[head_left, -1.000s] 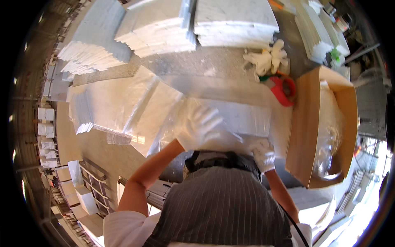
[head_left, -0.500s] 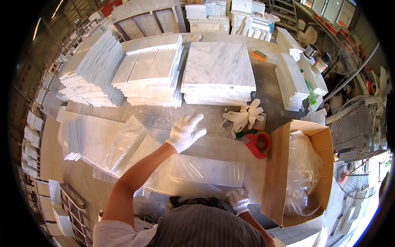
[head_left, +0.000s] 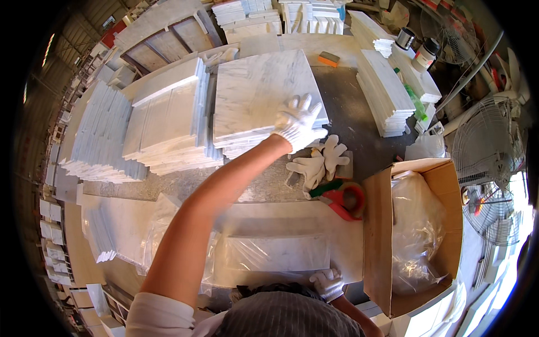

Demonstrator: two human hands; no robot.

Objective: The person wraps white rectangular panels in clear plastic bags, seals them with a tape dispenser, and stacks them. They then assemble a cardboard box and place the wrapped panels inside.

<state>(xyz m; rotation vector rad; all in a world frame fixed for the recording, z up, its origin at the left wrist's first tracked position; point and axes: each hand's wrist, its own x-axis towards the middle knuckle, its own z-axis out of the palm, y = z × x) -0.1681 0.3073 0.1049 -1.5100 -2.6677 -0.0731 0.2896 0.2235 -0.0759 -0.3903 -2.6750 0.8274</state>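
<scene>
My left hand (head_left: 299, 121), in a white knit glove, reaches over the near right corner of a stack of grey-veined marble tiles (head_left: 252, 84). Its fingers are spread, and whether it touches the top tile I cannot tell. My right hand (head_left: 327, 283), also gloved, is close to my body at the worktable's near edge, fingers curled; anything in them is hidden. Just beyond it lies a pale slab under clear plastic (head_left: 275, 253). A pair of spare white gloves (head_left: 320, 164) rests below my left hand, beside a red tape dispenser (head_left: 343, 201) with a green part.
Two more tile stacks (head_left: 168, 118) stand left of the marble one. At right is an open cardboard box (head_left: 377, 241) holding clear plastic bags (head_left: 418, 230). Long narrow slabs (head_left: 384, 92), an orange-and-grey sponge block (head_left: 329, 59), jars (head_left: 425, 54) and wire-caged fans (head_left: 485, 140) lie farther out.
My left hand has moved away from me and to the right, from above the near slabs to the marble stack. The view has shifted and turned; my right hand stays near the table edge.
</scene>
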